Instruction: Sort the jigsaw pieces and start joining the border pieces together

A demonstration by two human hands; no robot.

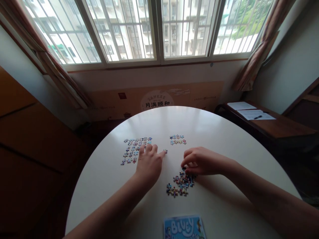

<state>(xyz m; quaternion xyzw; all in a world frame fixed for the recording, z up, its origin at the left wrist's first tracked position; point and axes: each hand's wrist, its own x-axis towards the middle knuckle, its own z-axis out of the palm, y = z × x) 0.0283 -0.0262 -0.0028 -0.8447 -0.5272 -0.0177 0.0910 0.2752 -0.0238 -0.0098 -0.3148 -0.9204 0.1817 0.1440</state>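
Note:
My left hand (150,162) lies palm down over the right side of rows of laid-out jigsaw pieces (131,150), covering some of them. Its fingers are spread, and the outstretched thumb reaches a single jigsaw piece (165,151). My right hand (203,161) hangs over the upper edge of a heap of mixed jigsaw pieces (184,180). Its fingers are bent, and a dark jigsaw piece (183,168) shows between the fingertips and thumb. Beyond both hands lies a smaller group of pieces (177,139) in two short rows.
A blue puzzle box marked "BLUEY" (184,227) lies at the near edge of the round white table (104,199). Papers (255,115) and a pen rest on a wooden side table (286,127) at right. A barred window is behind.

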